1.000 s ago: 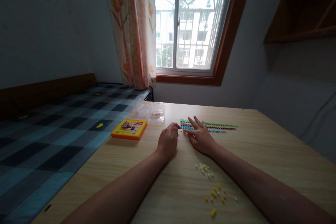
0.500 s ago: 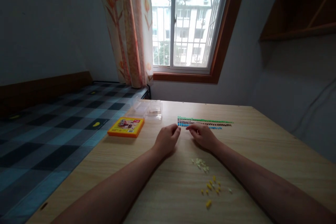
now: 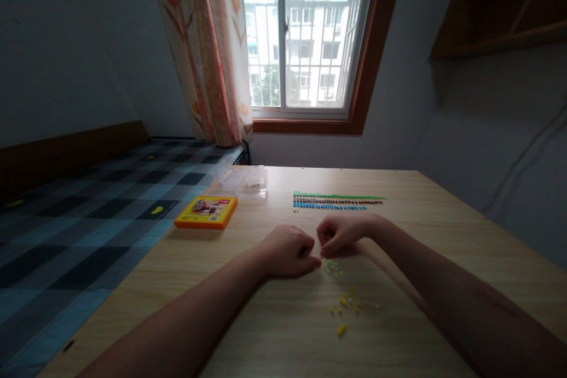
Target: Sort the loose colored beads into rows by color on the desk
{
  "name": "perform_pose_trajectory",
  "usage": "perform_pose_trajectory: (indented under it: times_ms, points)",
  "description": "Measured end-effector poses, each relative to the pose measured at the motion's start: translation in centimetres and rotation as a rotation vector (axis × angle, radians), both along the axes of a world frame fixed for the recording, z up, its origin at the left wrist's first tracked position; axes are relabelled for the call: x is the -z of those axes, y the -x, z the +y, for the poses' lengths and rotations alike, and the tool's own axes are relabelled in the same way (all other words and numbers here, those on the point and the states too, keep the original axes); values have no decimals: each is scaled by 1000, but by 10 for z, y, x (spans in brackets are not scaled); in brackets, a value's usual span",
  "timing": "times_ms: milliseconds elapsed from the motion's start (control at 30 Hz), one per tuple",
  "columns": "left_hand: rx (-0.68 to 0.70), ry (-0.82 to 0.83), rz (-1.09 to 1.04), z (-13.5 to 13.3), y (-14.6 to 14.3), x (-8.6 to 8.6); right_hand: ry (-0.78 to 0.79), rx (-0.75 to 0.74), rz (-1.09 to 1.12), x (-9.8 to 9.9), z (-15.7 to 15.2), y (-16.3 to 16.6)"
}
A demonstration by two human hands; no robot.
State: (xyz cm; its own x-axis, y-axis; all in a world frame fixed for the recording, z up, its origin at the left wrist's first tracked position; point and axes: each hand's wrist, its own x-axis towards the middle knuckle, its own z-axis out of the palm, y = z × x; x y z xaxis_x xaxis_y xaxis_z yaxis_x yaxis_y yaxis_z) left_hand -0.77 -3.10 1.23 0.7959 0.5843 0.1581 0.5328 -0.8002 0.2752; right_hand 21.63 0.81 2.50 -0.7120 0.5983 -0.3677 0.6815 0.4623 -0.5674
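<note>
My left hand (image 3: 290, 251) rests on the table with its fingers curled and its thumb tip at the left edge of a small pile of cream-coloured pieces (image 3: 332, 268). Facing it, my right hand (image 3: 345, 233) is closed in a pinch, fingertips down at the top of the same pile. Whatever either hand may hold is too small to make out. Nearer to me lie several loose yellow toy bricks (image 3: 343, 302). Beyond the hands, small green, brown and blue pieces form neat rows (image 3: 328, 201), with two tiny pale pieces below their left end.
A yellow and orange box (image 3: 206, 212) with a printed picture lies on the left of the wooden table (image 3: 252, 331). Behind it stands a clear plastic case (image 3: 256, 180). A bed with a checked cover (image 3: 110, 201) adjoins the left edge. A window is straight ahead.
Both hands have come back from the lower left end of the rows to the cream pile. Two tiny pale pieces now show below the blue row. The view has shifted slightly.
</note>
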Motion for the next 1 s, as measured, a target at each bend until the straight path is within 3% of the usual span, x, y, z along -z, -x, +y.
perform_pose_trajectory:
  times_ms: [300, 433, 800, 1000]
  points:
    - [-48, 92, -83, 0, -1, -2, 130, -16, 45, 6, 6, -5]
    - [0, 185, -98, 4, 0, -2, 180, -13, 62, 8, 8, -6]
    - [30, 227, -119, 5, 1, -2, 100, 1, -3, 11, 8, -3]
    - [27, 243, -139, 5, 0, -1, 152, 95, 16, 10, 5, -1]
